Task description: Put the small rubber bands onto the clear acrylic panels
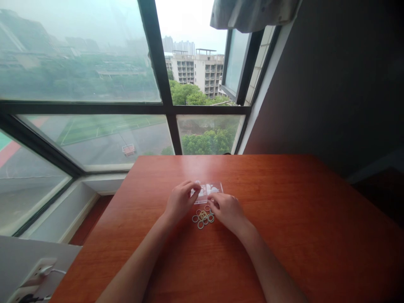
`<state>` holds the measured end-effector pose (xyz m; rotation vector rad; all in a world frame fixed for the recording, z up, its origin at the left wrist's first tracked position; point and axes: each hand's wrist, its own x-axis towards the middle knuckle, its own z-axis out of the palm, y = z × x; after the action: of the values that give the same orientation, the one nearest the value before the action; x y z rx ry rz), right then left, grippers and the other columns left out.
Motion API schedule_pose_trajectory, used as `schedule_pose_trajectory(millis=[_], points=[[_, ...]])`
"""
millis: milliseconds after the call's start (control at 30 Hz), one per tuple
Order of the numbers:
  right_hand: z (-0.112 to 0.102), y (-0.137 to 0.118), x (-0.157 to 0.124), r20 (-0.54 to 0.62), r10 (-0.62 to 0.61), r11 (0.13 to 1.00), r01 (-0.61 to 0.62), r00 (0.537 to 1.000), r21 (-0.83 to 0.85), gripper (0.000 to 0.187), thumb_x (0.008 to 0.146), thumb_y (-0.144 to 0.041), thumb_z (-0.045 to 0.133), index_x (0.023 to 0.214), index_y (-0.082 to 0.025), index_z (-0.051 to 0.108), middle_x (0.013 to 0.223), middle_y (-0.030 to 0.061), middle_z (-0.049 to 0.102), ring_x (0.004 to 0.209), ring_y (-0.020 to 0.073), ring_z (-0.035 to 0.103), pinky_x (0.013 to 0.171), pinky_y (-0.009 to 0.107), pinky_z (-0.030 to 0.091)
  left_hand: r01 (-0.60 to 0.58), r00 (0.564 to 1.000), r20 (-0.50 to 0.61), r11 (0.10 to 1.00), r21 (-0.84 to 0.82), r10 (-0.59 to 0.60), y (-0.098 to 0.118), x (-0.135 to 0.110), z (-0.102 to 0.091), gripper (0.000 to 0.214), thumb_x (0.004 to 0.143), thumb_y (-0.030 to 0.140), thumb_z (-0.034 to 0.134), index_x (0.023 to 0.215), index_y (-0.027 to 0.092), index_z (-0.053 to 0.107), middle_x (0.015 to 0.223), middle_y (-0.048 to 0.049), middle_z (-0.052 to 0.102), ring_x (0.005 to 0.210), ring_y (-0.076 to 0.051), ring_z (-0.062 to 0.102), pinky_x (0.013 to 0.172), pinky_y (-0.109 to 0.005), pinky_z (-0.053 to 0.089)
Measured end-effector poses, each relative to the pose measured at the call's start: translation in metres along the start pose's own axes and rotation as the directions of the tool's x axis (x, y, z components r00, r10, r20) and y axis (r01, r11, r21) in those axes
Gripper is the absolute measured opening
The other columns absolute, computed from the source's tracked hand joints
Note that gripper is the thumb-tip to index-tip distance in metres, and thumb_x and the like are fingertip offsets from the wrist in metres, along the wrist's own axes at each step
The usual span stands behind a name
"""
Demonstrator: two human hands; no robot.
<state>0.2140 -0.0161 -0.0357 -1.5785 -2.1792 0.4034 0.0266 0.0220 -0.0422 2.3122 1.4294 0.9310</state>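
A clear plastic case (217, 186) lies on the wooden table (284, 219), with whitish pieces inside or under it that I cannot make out. Over its left part is my left hand (182, 198), thumb and fingers pinched together. My right hand (227, 207) is at the case's front right corner, also in a pinch. Whatever either hand grips is too small or hidden to name. Just in front of the case, between my wrists, several small rings (200, 225) lie in a loose heap, pale green and yellowish, like small hair ties.
The table's far edge meets a large window (88, 108) with dark frames, one pane (236, 63) swung outward. A dark grey wall (315, 92) rises at the right. Low at the left, a wall socket (39, 271) has plugs and cables in it.
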Motion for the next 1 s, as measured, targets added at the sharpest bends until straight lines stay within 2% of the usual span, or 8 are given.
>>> schedule_pose_trajectory(millis=[100, 167, 367, 767, 900, 1000], points=[[0.000, -0.001, -0.001, 0.101, -0.063, 0.998, 0.066, 0.993, -0.024, 0.013, 0.088, -0.025, 0.055, 0.087, -0.026, 0.068, 0.085, -0.0002, 0.072, 0.077, 0.0144, 0.064, 0.063, 0.023, 0.035, 0.029, 0.999, -0.037, 0.999, 0.026, -0.028, -0.003, 0.005, 0.003, 0.013, 0.085, 0.020, 0.054, 0.087, 0.021, 0.067, 0.081, -0.0012, 0.066, 0.063, -0.012, 0.053, 0.061, -0.023, 0.040], [0.001, -0.002, -0.002, 0.146, -0.064, 0.997, 0.071, 0.987, -0.042, 0.014, 0.088, -0.027, 0.055, 0.086, -0.025, 0.068, 0.085, 0.0012, 0.072, 0.077, 0.0147, 0.064, 0.063, 0.023, 0.035, 0.041, 0.999, -0.037, 0.999, 0.032, -0.040, -0.003, 0.007, 0.005, 0.015, 0.085, 0.021, 0.056, 0.093, 0.021, 0.068, 0.085, -0.0019, 0.067, 0.065, -0.012, 0.055, 0.061, -0.023, 0.041], [0.004, 0.000, -0.003, 0.189, -0.047, 0.996, 0.062, 0.981, -0.070, 0.014, 0.088, -0.028, 0.055, 0.088, -0.025, 0.069, 0.085, 0.0026, 0.073, 0.079, 0.0164, 0.065, 0.064, 0.023, 0.036, 0.060, 0.996, -0.062, 0.998, 0.033, -0.058, -0.005, 0.004, 0.001, 0.018, 0.087, 0.023, 0.053, 0.098, 0.022, 0.067, 0.093, -0.0026, 0.065, 0.069, -0.013, 0.056, 0.063, -0.024, 0.043], [0.009, -0.003, -0.002, 0.181, -0.015, 0.990, 0.039, 0.983, -0.134, 0.015, 0.087, -0.029, 0.055, 0.084, -0.024, 0.069, 0.083, 0.0035, 0.073, 0.074, 0.0167, 0.066, 0.060, 0.023, 0.035, 0.047, 0.998, -0.045, 0.999, -0.012, -0.047, 0.000, -0.001, -0.004, 0.016, 0.085, 0.020, 0.054, 0.093, 0.020, 0.068, 0.087, -0.0023, 0.064, 0.065, -0.011, 0.053, 0.061, -0.023, 0.042], [0.006, -0.004, -0.001, 0.113, -0.033, 0.996, 0.042, 0.993, -0.079, 0.012, 0.085, -0.026, 0.057, 0.081, -0.025, 0.068, 0.080, -0.0002, 0.072, 0.070, 0.0139, 0.064, 0.059, 0.022, 0.032, 0.034, 0.999, -0.034, 0.999, -0.034, -0.035, 0.002, -0.002, -0.005, 0.016, 0.085, 0.019, 0.054, 0.092, 0.020, 0.067, 0.085, -0.0022, 0.064, 0.063, -0.011, 0.052, 0.060, -0.022, 0.041], [0.003, -0.003, 0.000, 0.044, -0.029, 0.998, 0.032, 0.999, -0.051, 0.011, 0.084, -0.024, 0.057, 0.081, -0.024, 0.067, 0.076, -0.0014, 0.071, 0.068, 0.0131, 0.062, 0.059, 0.022, 0.031, -0.001, 1.000, 0.016, 0.996, -0.084, 0.003, 0.004, -0.002, -0.006, 0.017, 0.083, 0.016, 0.053, 0.093, 0.020, 0.066, 0.082, -0.0016, 0.064, 0.061, -0.010, 0.051, 0.060, -0.021, 0.041]])
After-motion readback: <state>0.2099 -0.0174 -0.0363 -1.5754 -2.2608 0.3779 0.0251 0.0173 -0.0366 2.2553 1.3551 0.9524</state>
